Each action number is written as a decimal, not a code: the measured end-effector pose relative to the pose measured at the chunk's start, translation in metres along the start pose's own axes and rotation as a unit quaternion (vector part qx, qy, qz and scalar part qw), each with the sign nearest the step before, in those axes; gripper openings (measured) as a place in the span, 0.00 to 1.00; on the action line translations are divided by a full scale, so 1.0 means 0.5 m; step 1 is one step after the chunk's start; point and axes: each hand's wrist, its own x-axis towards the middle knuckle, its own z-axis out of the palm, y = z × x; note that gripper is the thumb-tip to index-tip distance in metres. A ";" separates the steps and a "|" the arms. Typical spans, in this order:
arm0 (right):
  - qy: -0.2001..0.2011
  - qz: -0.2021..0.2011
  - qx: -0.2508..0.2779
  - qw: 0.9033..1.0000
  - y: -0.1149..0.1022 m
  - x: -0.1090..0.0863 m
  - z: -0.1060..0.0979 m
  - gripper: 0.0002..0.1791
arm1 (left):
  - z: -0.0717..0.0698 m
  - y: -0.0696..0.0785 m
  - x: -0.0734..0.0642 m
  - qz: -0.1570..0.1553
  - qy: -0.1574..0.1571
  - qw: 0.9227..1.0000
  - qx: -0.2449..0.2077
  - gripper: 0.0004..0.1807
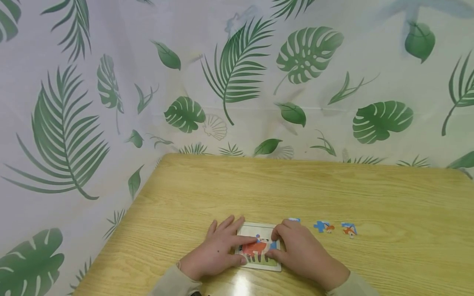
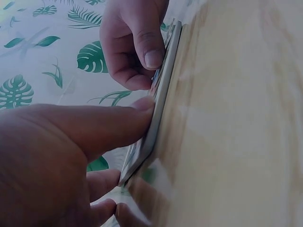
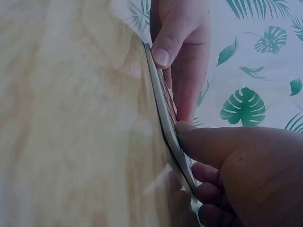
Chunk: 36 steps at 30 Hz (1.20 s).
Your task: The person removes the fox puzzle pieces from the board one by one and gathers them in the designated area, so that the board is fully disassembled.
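A small jigsaw puzzle in a pale frame [image 1: 263, 268] lies flat on the table; its picture includes a red-bodied animal [image 1: 253, 248] over green ground. On its left side my left hand [image 1: 220, 250] rests with fingers spread, the index finger straight across the picture and the thumb on the lower left edge. My right hand [image 1: 303, 248] is at the right side, its thumb and curled index finger about a blue puzzle piece [image 1: 273, 245] inside the frame. Both thumbs touch the puzzle's top in the wrist views. The right palm and fingers hide part of the frame's right edge.
Loose puzzle pieces lie beyond and right of my right hand: a partly hidden blue one [image 1: 294, 219], a blue and orange one [image 1: 323, 226] and another [image 1: 349, 229]. The wood-grain table [image 1: 229, 185] meets a leaf-printed curtain [image 1: 255, 135] at the back and left.
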 end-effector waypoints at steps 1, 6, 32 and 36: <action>0.000 0.001 0.001 1.000 0.000 0.000 -0.001 0.18 | 0.000 0.000 0.000 -0.001 0.000 1.000 -0.001 0.29; -0.006 0.016 0.014 1.000 -0.002 0.002 -0.005 0.19 | -0.002 0.004 0.003 -0.006 0.000 1.000 0.003 0.28; -0.025 0.065 0.219 0.973 0.010 -0.003 -0.016 0.07 | 0.005 -0.001 -0.001 -0.032 0.023 0.998 -0.052 0.45; -0.025 0.083 0.240 0.967 0.019 -0.007 -0.027 0.06 | 0.005 0.002 0.000 -0.040 0.022 0.998 -0.053 0.49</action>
